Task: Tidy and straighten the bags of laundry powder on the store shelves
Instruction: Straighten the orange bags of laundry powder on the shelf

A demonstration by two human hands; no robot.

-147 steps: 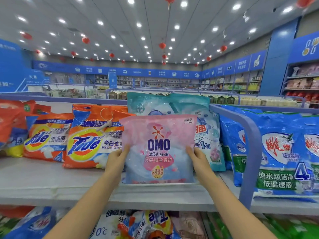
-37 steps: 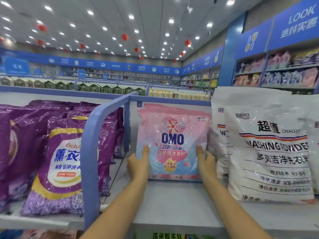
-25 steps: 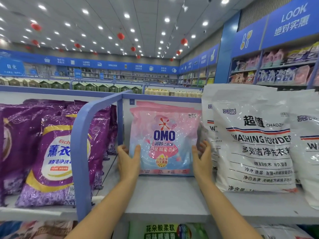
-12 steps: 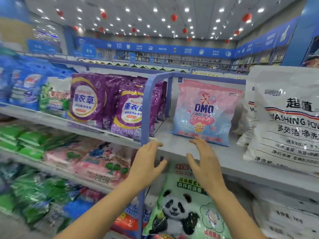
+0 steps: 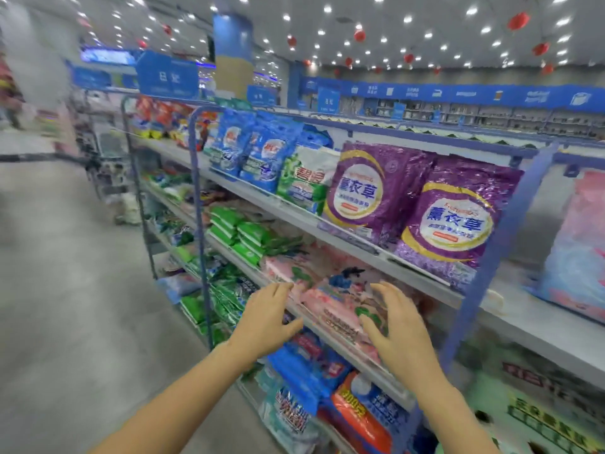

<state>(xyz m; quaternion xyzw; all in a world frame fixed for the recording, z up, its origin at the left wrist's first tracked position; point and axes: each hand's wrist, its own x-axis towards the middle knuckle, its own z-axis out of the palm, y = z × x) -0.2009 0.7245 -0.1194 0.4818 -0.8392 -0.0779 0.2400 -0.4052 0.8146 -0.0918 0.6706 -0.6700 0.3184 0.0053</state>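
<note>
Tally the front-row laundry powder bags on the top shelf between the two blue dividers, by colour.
Blue plastic bags: 2
Green-and-white plastic bag: 1
Purple plastic bags: 2
Total: 5

Bare left forearm (image 5: 183,388), bare right forearm (image 5: 458,417) (slender)
</note>
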